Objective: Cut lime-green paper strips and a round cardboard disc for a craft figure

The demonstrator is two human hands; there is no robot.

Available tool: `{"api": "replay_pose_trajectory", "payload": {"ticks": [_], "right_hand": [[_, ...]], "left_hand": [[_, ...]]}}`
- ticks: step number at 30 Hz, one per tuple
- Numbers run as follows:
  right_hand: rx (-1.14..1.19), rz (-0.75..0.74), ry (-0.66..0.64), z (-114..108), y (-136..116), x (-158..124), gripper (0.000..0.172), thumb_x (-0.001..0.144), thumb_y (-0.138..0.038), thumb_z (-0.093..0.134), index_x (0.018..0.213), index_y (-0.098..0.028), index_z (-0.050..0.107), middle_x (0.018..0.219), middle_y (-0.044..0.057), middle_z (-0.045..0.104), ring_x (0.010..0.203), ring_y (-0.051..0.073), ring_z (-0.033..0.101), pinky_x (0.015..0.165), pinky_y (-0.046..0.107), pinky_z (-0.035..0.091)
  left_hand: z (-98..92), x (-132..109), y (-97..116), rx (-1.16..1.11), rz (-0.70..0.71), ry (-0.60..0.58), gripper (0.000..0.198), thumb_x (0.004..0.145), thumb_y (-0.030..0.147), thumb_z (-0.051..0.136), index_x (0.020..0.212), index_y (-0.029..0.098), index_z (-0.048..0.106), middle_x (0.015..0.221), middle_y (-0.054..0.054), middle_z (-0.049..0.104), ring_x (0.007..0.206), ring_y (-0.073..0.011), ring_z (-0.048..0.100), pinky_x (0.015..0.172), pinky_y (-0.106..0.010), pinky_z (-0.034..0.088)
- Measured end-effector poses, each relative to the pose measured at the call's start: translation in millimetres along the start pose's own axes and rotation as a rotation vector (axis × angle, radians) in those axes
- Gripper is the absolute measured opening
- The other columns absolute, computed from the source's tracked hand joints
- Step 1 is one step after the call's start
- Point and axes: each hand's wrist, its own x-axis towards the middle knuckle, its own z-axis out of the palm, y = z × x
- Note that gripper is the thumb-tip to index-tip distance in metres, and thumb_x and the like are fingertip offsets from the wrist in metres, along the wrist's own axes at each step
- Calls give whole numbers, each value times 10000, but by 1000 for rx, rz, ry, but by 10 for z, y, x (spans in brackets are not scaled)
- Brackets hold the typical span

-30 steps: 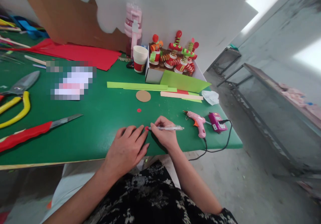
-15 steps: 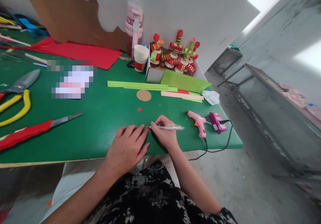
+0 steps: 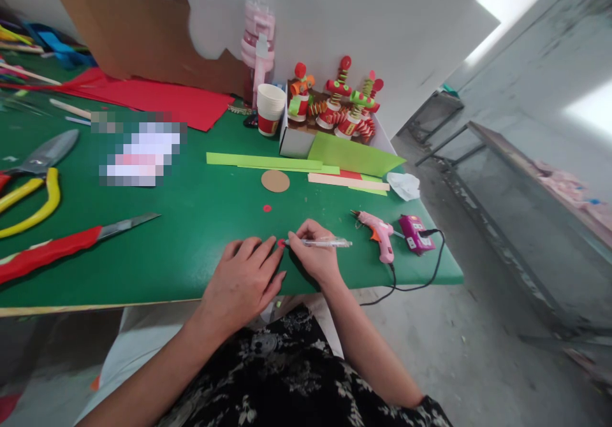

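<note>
My right hand (image 3: 315, 252) grips a clear pen (image 3: 329, 243), its tip at a small red paper circle (image 3: 281, 243) on the green table. Fingers outstretched, my left hand (image 3: 246, 273) lies on the table, with fingertips at the left edge of that circle. A second small red circle (image 3: 267, 208) lies a little farther back. Behind it is a round brown cardboard disc (image 3: 275, 181). Any mark under the pen tip is too small to make out.
A pink glue gun (image 3: 380, 232) and its cord lie right, beside a purple box (image 3: 417, 234). At left are a red-handled knife (image 3: 52, 252) and yellow-handled shears (image 3: 48, 188). Paper cups (image 3: 270, 109) and a box (image 3: 299, 146) of paper figures stand behind green strips (image 3: 262, 161).
Both hands and the pen stay almost in place at the red circle. The view has shifted very slightly.
</note>
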Motion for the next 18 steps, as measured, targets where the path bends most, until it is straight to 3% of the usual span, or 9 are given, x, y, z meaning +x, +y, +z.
{"api": "replay_pose_trajectory", "payload": {"ticks": [18], "right_hand": [[-11, -4, -23, -7, 5, -4, 241, 732, -364, 598, 576, -238, 463, 500, -67, 470, 470, 103, 411, 496, 232, 342]], "left_hand": [[-12, 12, 8, -1, -4, 16, 382, 961, 316, 485, 1209, 93, 671, 1243, -124, 707, 1042, -302, 555, 846, -457, 434]]}}
